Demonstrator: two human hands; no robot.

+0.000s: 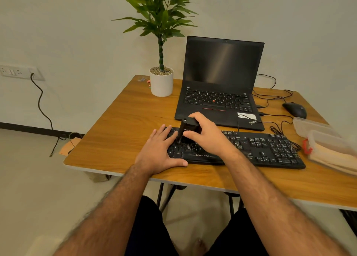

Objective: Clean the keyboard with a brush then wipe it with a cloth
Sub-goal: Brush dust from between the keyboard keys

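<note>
A black keyboard (266, 149) lies across the near half of the wooden table (119, 120). My left hand (160, 151) lies flat with straight fingers on the keyboard's left end, its thumb along the front edge. My right hand (206, 134) grips a black brush (188, 130) from above, and the bristles touch the keys left of the middle. A folded peach cloth (332, 155) sits at the table's right edge, partly under a clear plastic case.
An open black laptop (220, 86) stands behind the keyboard. A potted plant (161, 82) stands at the back left. A black mouse (294, 109) with loose cables lies at the back right. The clear plastic case (313, 128) lies right of the keyboard.
</note>
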